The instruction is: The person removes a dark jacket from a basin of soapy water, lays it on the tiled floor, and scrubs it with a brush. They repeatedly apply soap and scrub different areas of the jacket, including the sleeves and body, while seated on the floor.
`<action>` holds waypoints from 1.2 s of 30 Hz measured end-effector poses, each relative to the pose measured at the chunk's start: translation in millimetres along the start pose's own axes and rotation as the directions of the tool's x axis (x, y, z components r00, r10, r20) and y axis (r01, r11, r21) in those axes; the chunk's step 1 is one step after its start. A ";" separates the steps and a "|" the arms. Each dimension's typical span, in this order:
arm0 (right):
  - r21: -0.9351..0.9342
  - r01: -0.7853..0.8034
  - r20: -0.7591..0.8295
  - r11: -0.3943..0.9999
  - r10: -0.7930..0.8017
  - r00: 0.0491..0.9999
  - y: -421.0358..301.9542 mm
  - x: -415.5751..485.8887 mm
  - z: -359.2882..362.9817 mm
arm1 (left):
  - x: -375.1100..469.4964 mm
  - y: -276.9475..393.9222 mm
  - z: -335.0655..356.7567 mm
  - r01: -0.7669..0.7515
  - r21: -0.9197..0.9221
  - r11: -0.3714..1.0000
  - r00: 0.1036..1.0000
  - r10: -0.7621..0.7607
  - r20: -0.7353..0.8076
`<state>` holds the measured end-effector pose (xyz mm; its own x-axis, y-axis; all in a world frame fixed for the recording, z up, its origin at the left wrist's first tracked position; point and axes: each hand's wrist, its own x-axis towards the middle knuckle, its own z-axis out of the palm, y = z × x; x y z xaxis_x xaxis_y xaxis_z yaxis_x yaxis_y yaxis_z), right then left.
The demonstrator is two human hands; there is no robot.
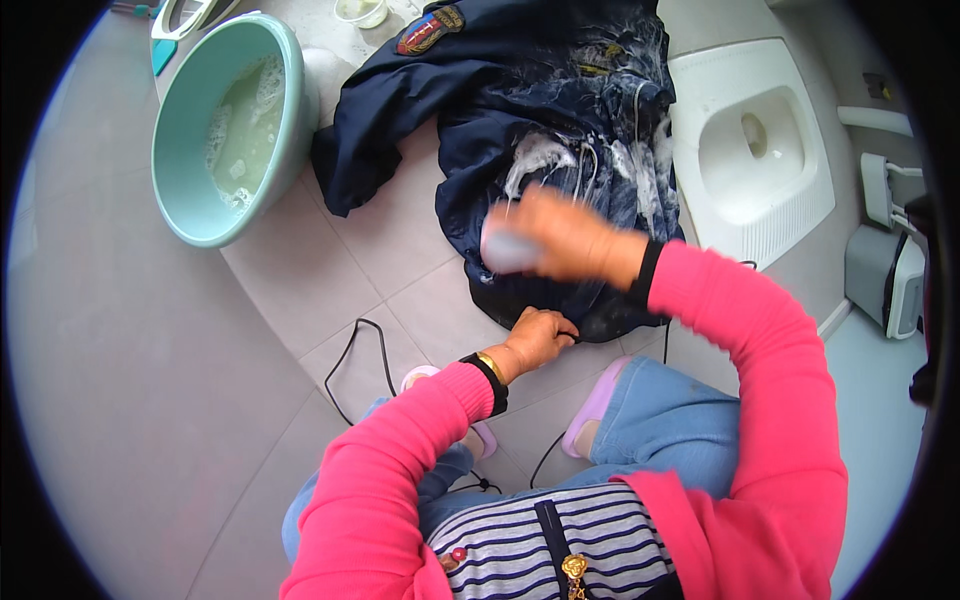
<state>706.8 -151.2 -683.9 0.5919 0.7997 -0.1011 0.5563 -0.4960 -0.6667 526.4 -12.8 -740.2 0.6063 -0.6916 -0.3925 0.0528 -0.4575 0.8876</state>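
Observation:
A navy jacket [480, 97] with a sleeve patch lies spread on the tiled floor, wet and streaked with white suds [540, 159]. Over its lower part, my right hand [570, 232] grips a pinkish-white brush-like object [510, 244], blurred by motion; its underside is hidden. At the jacket's near hem, my left hand [536, 341] pinches the dark edge of the cloth. Foam also clings along the jacket's right side and around its zip.
To the left stands a teal plastic basin [292, 97] holding cloudy, sudsy water. A white squat toilet [817, 172] is set in the floor at the right, with a grey bin [870, 266] beyond it. A black cord [384, 341] loops near my feet. At the top sits a small clear tub [361, 13].

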 end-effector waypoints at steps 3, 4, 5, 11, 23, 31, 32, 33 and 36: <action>-0.231 -0.007 0.022 0.973 0.012 1.000 19.1 2.3 13.1 | 0.0 4.9 1.6 0.009 0.131 0.991 0.998 -0.017 0.067; -0.356 -0.260 -0.227 0.897 0.187 0.956 35.3 7.2 5.9 | -1.7 7.2 -0.6 0.010 0.145 0.989 0.998 -0.020 0.063; -0.305 -0.311 -0.411 0.900 0.170 0.896 58.2 5.3 5.8 | -3.2 9.3 -5.9 -0.043 0.087 0.995 0.999 0.042 0.014; -0.099 -0.269 -0.409 0.958 0.207 0.888 109.1 -3.8 5.1 | -17.0 6.9 -85.9 0.034 0.455 0.890 0.796 0.251 -0.551; -0.255 -0.232 -0.430 0.939 0.105 0.897 28.6 26.3 5.6 | -58.4 -0.8 -64.9 0.029 0.467 0.884 0.932 0.145 -0.332; -0.220 -0.036 -0.026 0.975 0.031 0.999 6.0 36.8 4.9 | -60.3 5.1 -59.8 0.064 0.430 0.901 0.972 0.042 -0.232; -0.310 -0.171 -0.141 0.935 0.133 0.981 13.4 43.1 -4.3 | -59.7 4.1 -61.0 0.031 0.411 0.911 0.952 0.099 -0.291; -0.345 -0.177 -0.293 0.922 0.073 0.953 8.7 42.8 -7.0 | -57.4 3.4 -60.8 0.068 0.423 0.903 0.941 0.082 -0.327; -0.032 -0.180 -0.089 0.983 0.177 0.980 -1.9 32.1 16.2 | -57.2 2.3 -60.8 0.145 0.471 0.870 0.931 0.042 -0.362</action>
<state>715.3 -119.1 -697.8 0.7306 0.6659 -0.1508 0.4590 -0.6426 -0.6135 540.1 59.7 -701.1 0.8544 -0.4603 -0.2412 -0.2402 -0.7614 0.6022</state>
